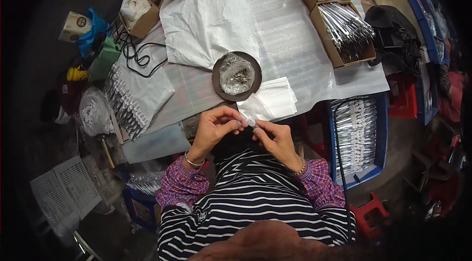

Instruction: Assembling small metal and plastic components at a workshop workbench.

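At the far left a white crate (64, 189) is seen on the floor, and a bag (94, 112) of small parts lies beside the table (295, 30). Packed pens (129, 99) are spread on white wrap at the table's left edge, with a black cable (137, 54) looped behind them. Nearer the middle, a small clear piece (250, 122) is held just above the lap, close to the table's near edge. It is pinched by the closed fingers of the left hand (214, 128) from one side and gripped by the curled fingers of the right hand (276, 139) from the other. Just beyond it a round dish (219, 86) holding a bag of metal bits is set beside folded white paper (273, 100). Farther right, a cardboard box (324, 30) of silver pens is placed, and a blue bin (381, 133) of wrapped pens is found below the table edge.
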A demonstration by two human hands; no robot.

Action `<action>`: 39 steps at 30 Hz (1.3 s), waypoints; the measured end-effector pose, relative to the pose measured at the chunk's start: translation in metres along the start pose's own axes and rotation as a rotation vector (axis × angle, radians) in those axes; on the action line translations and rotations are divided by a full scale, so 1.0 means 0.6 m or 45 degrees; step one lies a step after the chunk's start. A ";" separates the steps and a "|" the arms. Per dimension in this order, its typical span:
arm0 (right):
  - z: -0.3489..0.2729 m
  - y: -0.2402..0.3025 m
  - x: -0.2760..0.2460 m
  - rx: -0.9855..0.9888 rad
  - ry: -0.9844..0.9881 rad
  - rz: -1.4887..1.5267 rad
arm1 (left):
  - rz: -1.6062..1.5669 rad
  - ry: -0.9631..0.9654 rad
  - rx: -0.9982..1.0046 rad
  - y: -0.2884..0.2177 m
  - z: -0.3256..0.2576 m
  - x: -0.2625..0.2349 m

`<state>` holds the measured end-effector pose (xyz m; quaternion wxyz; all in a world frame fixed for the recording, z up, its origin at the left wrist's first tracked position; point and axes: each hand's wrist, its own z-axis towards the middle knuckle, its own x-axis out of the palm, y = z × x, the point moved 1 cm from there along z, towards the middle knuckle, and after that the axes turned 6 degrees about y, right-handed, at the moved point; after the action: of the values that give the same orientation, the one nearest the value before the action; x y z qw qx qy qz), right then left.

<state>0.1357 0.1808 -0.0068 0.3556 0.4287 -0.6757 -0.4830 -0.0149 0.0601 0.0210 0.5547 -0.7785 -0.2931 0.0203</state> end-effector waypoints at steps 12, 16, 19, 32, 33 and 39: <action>-0.005 0.003 0.001 -0.084 0.005 -0.109 | 0.407 -0.095 0.302 0.016 0.001 0.023; -0.002 -0.014 0.006 -0.191 -0.039 -0.106 | 0.669 -0.137 0.391 0.025 0.011 0.013; -0.001 -0.023 0.007 -0.286 -0.002 -0.110 | 0.788 -0.240 0.382 0.022 0.001 0.019; -0.009 -0.015 0.014 -0.518 -0.057 -0.486 | 0.549 -0.203 0.264 0.021 -0.006 0.024; -0.010 -0.023 0.014 -0.551 -0.046 -0.487 | 0.592 -0.190 0.203 0.022 -0.007 0.021; -0.018 -0.005 0.002 -0.200 0.063 -0.073 | 0.323 -0.017 0.105 0.015 -0.003 0.018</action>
<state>0.1454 0.1756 -0.0066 0.3907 0.4304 -0.6142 -0.5338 -0.0014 0.0618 0.0171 0.5772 -0.7857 -0.1947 0.1076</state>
